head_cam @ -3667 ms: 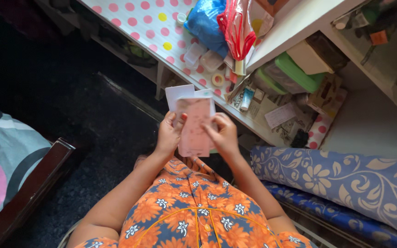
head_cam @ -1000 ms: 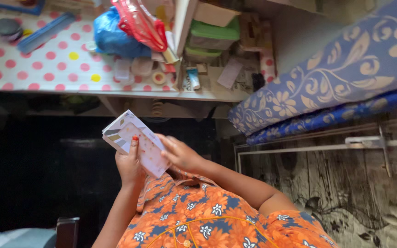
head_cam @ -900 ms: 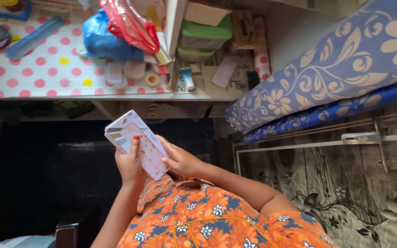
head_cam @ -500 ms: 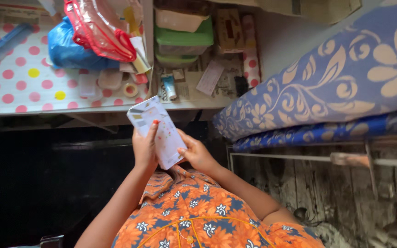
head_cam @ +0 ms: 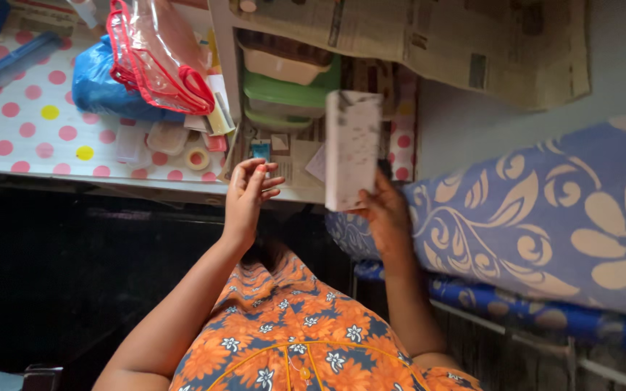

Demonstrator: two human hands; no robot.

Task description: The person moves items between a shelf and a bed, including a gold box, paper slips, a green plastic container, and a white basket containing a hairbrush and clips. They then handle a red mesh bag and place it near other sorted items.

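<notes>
Looking down from the head camera, the view took in a white shelf top (head_cam: 23, 156) covered in pink and yellow dots, where a clear pouch with red trim (head_cam: 155, 61) leaned against a blue plastic bag (head_cam: 99, 83). Just below them lay two small clear boxes (head_cam: 150, 139) and a roll of tape (head_cam: 197, 157), near the shelf's front edge. To the right, in an open compartment, green-lidded containers (head_cam: 288, 90) sat stacked, with a small blue-capped tube (head_cam: 260, 150) and loose paper slips lying in front of them. Sheets of newspaper (head_cam: 429, 40) lined the surface above that compartment. A blue cushion with cream flowers (head_cam: 545, 210) filled the right side. The right hand (head_cam: 385, 217) gripped a flat, pale rectangular packet (head_cam: 353, 148) by its lower edge, fingers closed around it, holding it upright in front of the compartment; the packet was blurred, with small dark speckles on its face and nothing finer legible. The left hand (head_cam: 248, 192) hovered empty beside it, apart from the packet, its fingers loosely curled and half open, the nails painted red. Both forearms rose from an orange dress with a flower print (head_cam: 298, 333) at the bottom of the view.
</notes>
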